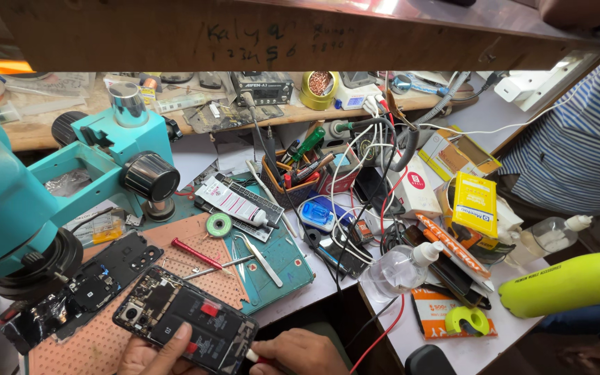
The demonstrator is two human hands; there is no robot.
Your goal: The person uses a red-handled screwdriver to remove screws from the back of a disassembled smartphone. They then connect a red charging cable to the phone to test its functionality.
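Left hand (151, 355) steadies the opened phone (185, 319); right hand (300, 353) pinches a red-handled tool (255, 357). Slipping could scratch the exposed board

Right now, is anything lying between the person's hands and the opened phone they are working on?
Nothing visible does. The left hand already rests on the opened phone at its lower edge, and the right hand holds a red-handled tool at the phone's lower right corner.
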